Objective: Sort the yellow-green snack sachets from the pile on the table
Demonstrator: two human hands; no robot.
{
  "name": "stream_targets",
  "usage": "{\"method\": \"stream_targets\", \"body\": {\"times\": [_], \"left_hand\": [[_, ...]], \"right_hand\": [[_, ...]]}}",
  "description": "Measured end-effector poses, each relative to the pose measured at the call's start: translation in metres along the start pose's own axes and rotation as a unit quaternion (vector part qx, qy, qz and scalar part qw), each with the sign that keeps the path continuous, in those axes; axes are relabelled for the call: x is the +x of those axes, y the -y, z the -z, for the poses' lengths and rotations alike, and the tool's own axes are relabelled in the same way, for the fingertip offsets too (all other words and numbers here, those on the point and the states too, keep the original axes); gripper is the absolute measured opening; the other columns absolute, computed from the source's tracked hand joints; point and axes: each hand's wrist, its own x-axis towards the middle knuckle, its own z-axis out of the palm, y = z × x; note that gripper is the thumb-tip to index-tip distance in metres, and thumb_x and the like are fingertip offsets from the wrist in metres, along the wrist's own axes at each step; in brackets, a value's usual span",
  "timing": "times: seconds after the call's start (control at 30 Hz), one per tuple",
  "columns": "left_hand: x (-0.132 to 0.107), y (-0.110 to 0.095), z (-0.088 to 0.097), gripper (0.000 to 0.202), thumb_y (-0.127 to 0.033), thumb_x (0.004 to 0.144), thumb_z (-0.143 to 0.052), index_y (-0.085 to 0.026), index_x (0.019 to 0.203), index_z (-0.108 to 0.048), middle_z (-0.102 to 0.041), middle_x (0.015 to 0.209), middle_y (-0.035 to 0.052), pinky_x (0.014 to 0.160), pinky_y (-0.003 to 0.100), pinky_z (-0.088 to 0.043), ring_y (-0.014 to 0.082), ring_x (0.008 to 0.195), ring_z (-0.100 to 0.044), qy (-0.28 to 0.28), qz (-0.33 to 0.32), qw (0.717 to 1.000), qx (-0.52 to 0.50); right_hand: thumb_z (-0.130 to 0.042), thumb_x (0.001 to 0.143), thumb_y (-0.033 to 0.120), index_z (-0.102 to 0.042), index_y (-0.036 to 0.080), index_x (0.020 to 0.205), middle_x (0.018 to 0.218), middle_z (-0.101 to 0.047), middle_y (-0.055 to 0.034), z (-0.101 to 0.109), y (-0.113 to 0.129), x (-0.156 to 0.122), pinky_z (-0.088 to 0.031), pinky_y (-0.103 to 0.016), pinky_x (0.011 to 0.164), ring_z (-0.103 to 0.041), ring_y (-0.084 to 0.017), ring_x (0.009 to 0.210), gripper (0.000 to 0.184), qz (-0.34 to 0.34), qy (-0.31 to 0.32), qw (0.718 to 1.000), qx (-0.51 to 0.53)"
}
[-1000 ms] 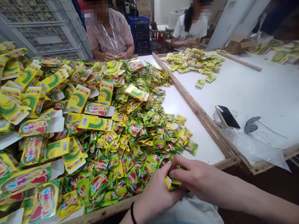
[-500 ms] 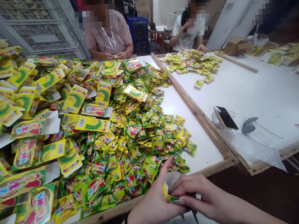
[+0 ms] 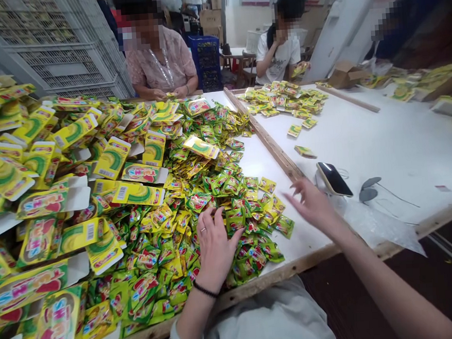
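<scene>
My left hand (image 3: 217, 250) reaches over the heap of small green and yellow sachets (image 3: 201, 199), its fingers apart and slightly curled at the heap's surface. Nothing can be seen held in it. My right hand (image 3: 314, 204) is stretched out with fingers apart above the wooden divider (image 3: 268, 138), and holds nothing. Beyond it a small yellow carton (image 3: 305, 151) lies on the white table, apart from a pile of similar cartons (image 3: 283, 98). To the left of my left hand, many open-flapped yellow cartons (image 3: 43, 236) with a fruit print are heaped up.
Right of the divider lie a phone (image 3: 335, 178), sunglasses (image 3: 367, 190) and a clear plastic bag (image 3: 380, 220). Two people (image 3: 164, 65) sit across the table. Grey crates (image 3: 71, 61) stand back left, a cardboard box (image 3: 346, 74) back right. A wooden rim (image 3: 265, 285) edges the table.
The small carton has left my hands, and one now lies past the divider. My left hand has moved forward onto the sachets; my right hand has swung forward and opened.
</scene>
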Motion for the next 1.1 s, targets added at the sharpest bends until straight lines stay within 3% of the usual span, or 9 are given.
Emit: {"method": "stream_targets", "body": {"times": [0.1, 0.27, 0.37, 0.43, 0.5, 0.63, 0.87, 1.0, 1.1], "left_hand": [[0.006, 0.002, -0.003, 0.025, -0.036, 0.079, -0.058, -0.019, 0.097, -0.054, -0.044, 0.119, 0.0146, 0.099, 0.055, -0.03, 0.0339, 0.12, -0.034, -0.007, -0.008, 0.998, 0.058], [0.002, 0.005, 0.005, 0.014, -0.036, 0.086, -0.048, -0.021, 0.086, -0.049, -0.056, 0.091, 0.0054, 0.079, 0.04, -0.044, 0.0225, 0.089, -0.054, 0.03, 0.046, 0.995, -0.08], [0.001, 0.003, 0.004, 0.031, -0.037, 0.083, -0.054, -0.022, 0.107, -0.042, -0.055, 0.08, -0.0002, 0.059, 0.027, -0.045, 0.0138, 0.065, -0.055, 0.005, 0.15, 0.945, -0.292], [-0.002, -0.003, 0.001, 0.054, -0.034, 0.079, -0.06, -0.024, 0.125, -0.033, -0.058, 0.09, 0.0016, 0.058, 0.024, -0.047, 0.0132, 0.07, -0.059, -0.038, 0.189, 0.905, -0.38], [-0.006, -0.011, 0.0, 0.056, -0.033, 0.078, -0.061, -0.025, 0.129, -0.038, -0.06, 0.104, 0.0052, 0.069, 0.024, -0.05, 0.0151, 0.086, -0.061, -0.053, 0.19, 0.89, -0.411], [-0.019, -0.02, 0.003, 0.036, -0.044, 0.084, -0.05, -0.018, 0.106, -0.062, -0.063, 0.111, 0.009, 0.089, 0.03, -0.047, 0.0203, 0.104, -0.058, -0.086, 0.217, 0.869, -0.437], [-0.031, -0.017, 0.009, 0.026, -0.039, 0.079, -0.06, -0.014, 0.085, -0.061, -0.065, 0.08, 0.0056, 0.066, 0.025, -0.049, 0.0159, 0.074, -0.061, -0.077, 0.248, 0.838, -0.48], [-0.023, -0.006, 0.032, 0.019, -0.033, 0.085, -0.053, -0.016, 0.088, -0.063, -0.064, 0.084, 0.0055, 0.074, 0.028, -0.048, 0.0164, 0.082, -0.059, 0.012, 0.133, 0.909, -0.395], [0.01, 0.03, 0.069, 0.031, -0.02, 0.085, -0.049, -0.022, 0.117, -0.053, -0.059, 0.113, 0.0078, 0.094, 0.034, -0.042, 0.019, 0.107, -0.053, 0.081, -0.051, 0.98, -0.177]], "right_hand": [[-0.054, 0.079, 0.049, -0.051, 0.02, 0.077, 0.079, -0.055, -0.0051, -0.039, 0.004, -0.017, -0.037, -0.028, 0.055, -0.054, -0.02, 0.069, 0.029, -0.008, 0.135, 0.99, -0.028], [-0.058, 0.079, 0.042, -0.046, 0.021, 0.073, 0.07, -0.052, -0.0006, -0.038, 0.014, -0.034, -0.039, -0.028, 0.056, -0.05, -0.016, 0.062, 0.025, -0.036, 0.092, 0.981, 0.165], [-0.064, 0.076, 0.042, -0.043, 0.022, 0.076, 0.068, -0.053, 0.0025, -0.024, 0.041, -0.043, -0.042, -0.026, 0.049, -0.052, -0.013, 0.055, 0.029, -0.149, 0.094, 0.878, 0.444], [-0.068, 0.073, 0.039, -0.041, 0.023, 0.079, 0.074, -0.057, 0.0029, -0.022, 0.07, -0.054, -0.047, -0.025, 0.048, -0.057, -0.014, 0.058, 0.032, -0.195, 0.101, 0.773, 0.596], [-0.071, 0.072, 0.034, -0.041, 0.023, 0.078, 0.074, -0.057, 0.0041, -0.027, 0.1, -0.063, -0.048, -0.024, 0.048, -0.058, -0.013, 0.061, 0.033, -0.197, 0.072, 0.724, 0.658], [-0.072, 0.072, 0.027, -0.046, 0.021, 0.076, 0.068, -0.049, 0.0057, -0.045, 0.136, -0.073, -0.046, -0.019, 0.054, -0.05, -0.008, 0.059, 0.027, -0.159, -0.001, 0.756, 0.635], [-0.071, 0.072, 0.028, -0.047, 0.025, 0.097, 0.121, -0.047, -0.0061, -0.068, 0.137, -0.082, -0.052, -0.023, 0.065, -0.056, -0.018, 0.098, 0.035, -0.136, 0.018, 0.789, 0.599], [-0.062, 0.081, 0.03, -0.053, 0.027, 0.111, 0.115, -0.061, -0.0068, -0.067, 0.117, -0.077, -0.053, -0.033, 0.082, -0.061, -0.021, 0.101, 0.032, -0.065, 0.169, 0.772, 0.61], [-0.06, 0.081, 0.031, -0.063, 0.024, 0.101, 0.098, -0.069, -0.0058, -0.057, 0.097, -0.07, -0.055, -0.033, 0.075, -0.066, -0.022, 0.087, 0.021, 0.009, 0.15, 0.861, 0.486]]}}
